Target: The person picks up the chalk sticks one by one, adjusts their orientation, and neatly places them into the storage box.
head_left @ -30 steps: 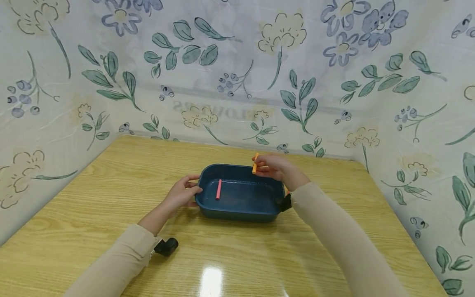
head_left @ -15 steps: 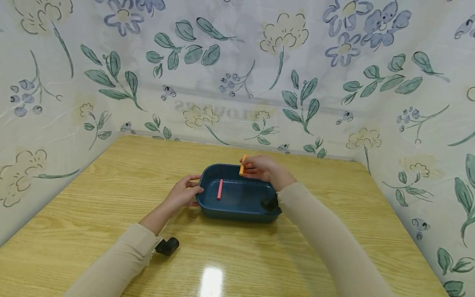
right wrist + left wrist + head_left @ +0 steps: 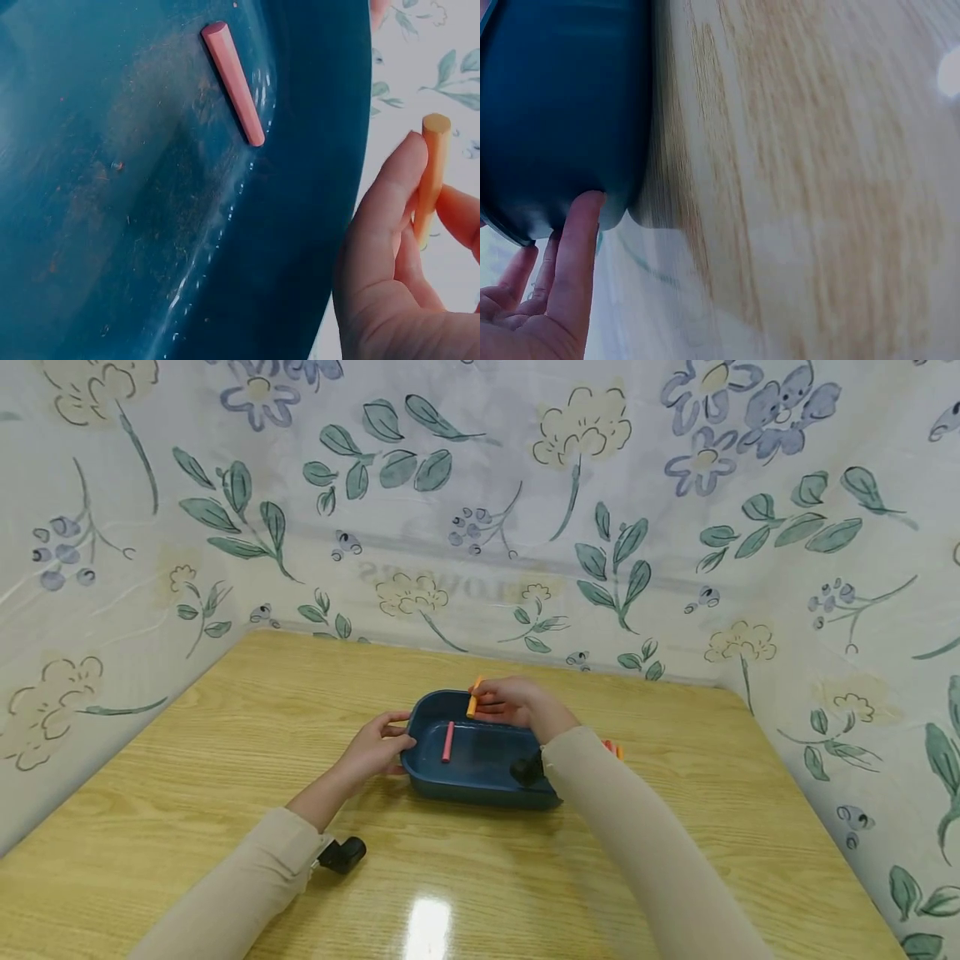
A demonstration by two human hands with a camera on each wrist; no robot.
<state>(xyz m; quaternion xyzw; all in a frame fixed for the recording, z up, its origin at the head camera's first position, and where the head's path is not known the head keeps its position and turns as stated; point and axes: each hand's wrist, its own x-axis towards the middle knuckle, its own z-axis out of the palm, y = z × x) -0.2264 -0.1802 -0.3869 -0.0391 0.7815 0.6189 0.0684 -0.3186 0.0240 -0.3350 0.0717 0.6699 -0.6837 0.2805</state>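
1. Here, one orange stick [image 3: 433,169] is held up by the far rim of one blue tray [image 3: 480,797]; the right hand [image 3: 510,700] pinches it, its grip closed between thumb and fingers.
2. One pink stick [image 3: 447,742] lies on the tray's bottom, toward the left end.
3. The left hand [image 3: 375,747] touches that end, its grip spread, fingers nearly straight.
4. More sticks [image 3: 612,748], uncountable, show partly behind the right sleeve [image 3: 637,827].
5. Two black devices [image 3: 345,855] sit one at each wrist.
6. The desk [image 3: 480,881] is yellowish, grained wood; floral cloth [image 3: 480,493] hangs behind and on both sides.
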